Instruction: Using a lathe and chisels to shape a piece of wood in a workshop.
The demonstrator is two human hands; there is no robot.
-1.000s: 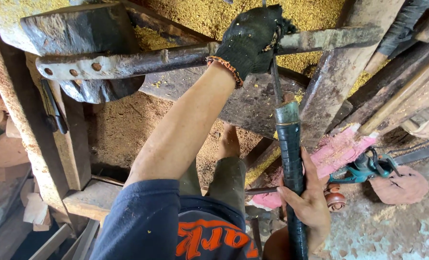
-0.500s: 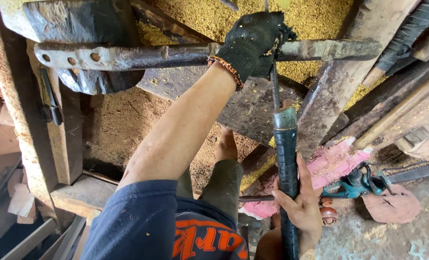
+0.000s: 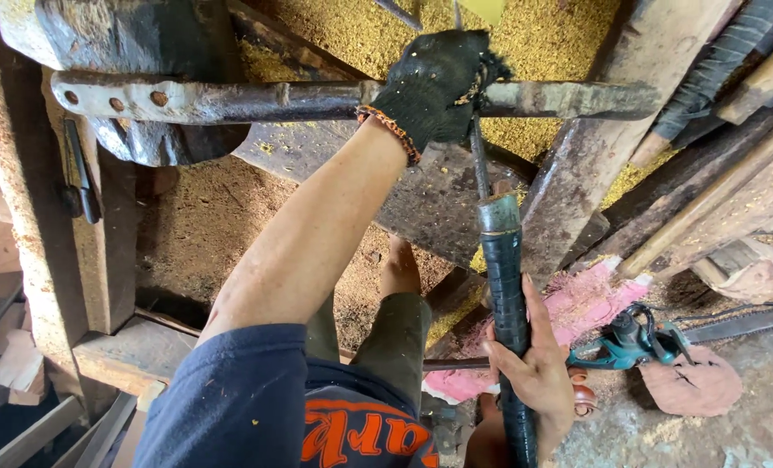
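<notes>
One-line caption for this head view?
Gloved left hand grips a rusty horizontal metal bar; bare right hand holds a black-taped tool handle.

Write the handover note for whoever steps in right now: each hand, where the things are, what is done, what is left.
Left hand: gloved, gripped on the horizontal metal bar overhead.
Right hand: bare, wrapped round the black-taped handle, whose thin rod runs up to the left glove.
Nearby: teal power saw on the floor to the right; sawdust above the bar.
Done: both grips set.
Left: cannot tell; rod and bar are both in hand.
</notes>
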